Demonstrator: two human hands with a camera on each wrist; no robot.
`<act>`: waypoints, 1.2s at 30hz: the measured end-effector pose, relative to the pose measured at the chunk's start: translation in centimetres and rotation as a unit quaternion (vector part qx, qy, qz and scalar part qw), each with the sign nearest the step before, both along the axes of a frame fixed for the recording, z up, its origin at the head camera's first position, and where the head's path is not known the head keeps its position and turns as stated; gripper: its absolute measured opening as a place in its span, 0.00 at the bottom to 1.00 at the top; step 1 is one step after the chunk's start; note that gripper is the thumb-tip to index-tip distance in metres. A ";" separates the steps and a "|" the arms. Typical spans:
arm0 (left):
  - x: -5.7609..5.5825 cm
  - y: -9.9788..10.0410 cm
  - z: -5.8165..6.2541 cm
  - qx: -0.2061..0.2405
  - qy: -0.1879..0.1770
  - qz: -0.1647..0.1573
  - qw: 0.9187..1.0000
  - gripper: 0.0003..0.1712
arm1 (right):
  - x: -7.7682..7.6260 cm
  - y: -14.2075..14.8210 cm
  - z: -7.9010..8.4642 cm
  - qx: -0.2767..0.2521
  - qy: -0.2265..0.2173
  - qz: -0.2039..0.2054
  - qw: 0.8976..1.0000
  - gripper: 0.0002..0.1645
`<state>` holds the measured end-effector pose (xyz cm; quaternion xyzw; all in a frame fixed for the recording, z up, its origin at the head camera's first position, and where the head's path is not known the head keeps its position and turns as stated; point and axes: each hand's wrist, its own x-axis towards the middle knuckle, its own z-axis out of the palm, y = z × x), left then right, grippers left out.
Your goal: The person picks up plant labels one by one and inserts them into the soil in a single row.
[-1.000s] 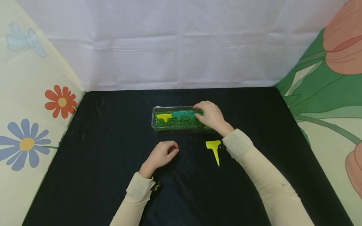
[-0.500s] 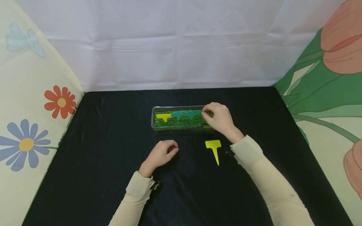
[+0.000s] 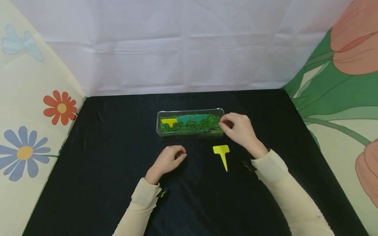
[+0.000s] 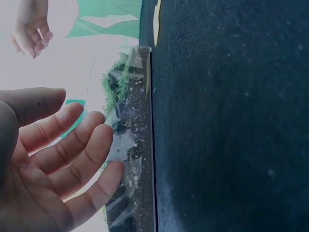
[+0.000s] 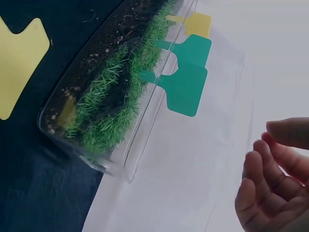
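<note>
A clear plastic box (image 3: 190,133) with soil and green artificial grass (image 3: 212,122) stands near the middle of the black table. In the right wrist view, two green plant labels (image 5: 187,92) and a yellow plant label (image 5: 199,24) stick up from the grass in a row. One more yellow plant label (image 3: 220,150), T-shaped, lies flat in front of the box. My right hand (image 3: 240,130) hovers by the box's right end, fingers loosely bent and holding nothing. Before the box, my left hand (image 3: 166,160) rests with relaxed fingers; the left wrist view shows nothing in it.
Black cloth (image 3: 118,131) covers the table. A white cloth backdrop (image 3: 183,49) hangs behind its far edge, with flower-printed panels (image 3: 348,101) at both sides.
My right hand has let go of the rightmost green plant label and drawn back to the right, toward me. The label stays upright in the grass. My left hand has barely moved.
</note>
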<state>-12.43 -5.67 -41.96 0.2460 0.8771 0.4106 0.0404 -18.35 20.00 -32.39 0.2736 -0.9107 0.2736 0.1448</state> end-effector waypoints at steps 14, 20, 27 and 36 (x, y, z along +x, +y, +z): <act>-0.1 0.1 0.2 0.001 0.004 -0.009 1.000 0.05 | 2.1 2.2 -0.6 0.015 -0.008 -0.015 1.000 0.03; -0.1 0.2 0.2 0.001 0.008 -0.010 1.000 0.05 | 2.9 3.4 -1.3 0.014 -0.014 -0.030 0.999 0.02; -0.1 0.3 0.3 0.003 0.010 -0.011 1.000 0.05 | 3.7 4.6 -1.9 0.020 -0.018 -0.046 0.999 0.03; -0.2 0.4 0.2 0.002 0.013 -0.014 1.000 0.05 | 4.7 5.3 -2.8 0.023 -0.052 -0.054 0.997 0.04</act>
